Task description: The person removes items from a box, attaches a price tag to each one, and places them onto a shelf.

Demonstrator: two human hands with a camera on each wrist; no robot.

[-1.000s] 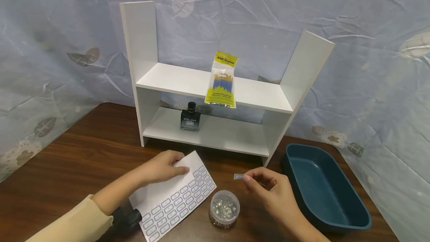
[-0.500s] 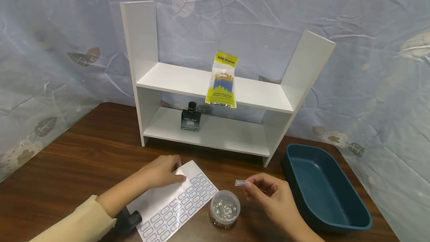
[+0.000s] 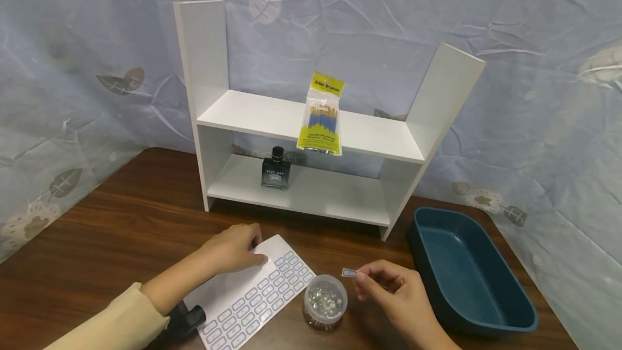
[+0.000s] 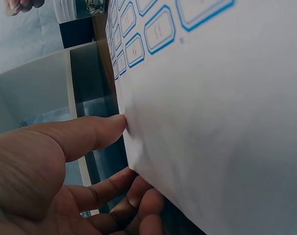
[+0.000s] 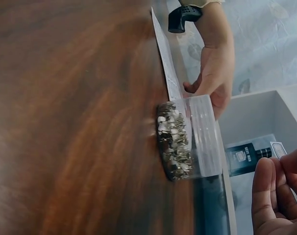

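Observation:
My right hand (image 3: 393,293) pinches a small blue-bordered label sticker (image 3: 349,273) between thumb and fingertips, held out just above and right of the jar. On the sheet of label stickers (image 3: 257,296), printed with rows of blue frames, my left hand (image 3: 230,250) grips the upper edge. The left wrist view shows its thumb (image 4: 97,131) at that edge and the other fingers curled by the underside. A clear round jar (image 3: 324,302) of small shiny metal pieces stands between the hands, beside the sheet's right corner. In the right wrist view the label sticker (image 5: 278,149) is partly hidden by fingers.
A white shelf unit (image 3: 301,199) stands behind the hands. It carries a black perfume bottle (image 3: 275,170) below and a yellow Artist Brushes packet (image 3: 320,118) above, both bearing small labels. A dark teal tray (image 3: 473,274) sits at the right on the wooden table (image 3: 121,220).
The left hand has lowered and shifted the sheet slightly down. My right hand has moved a little toward me with the label sticker still pinched.

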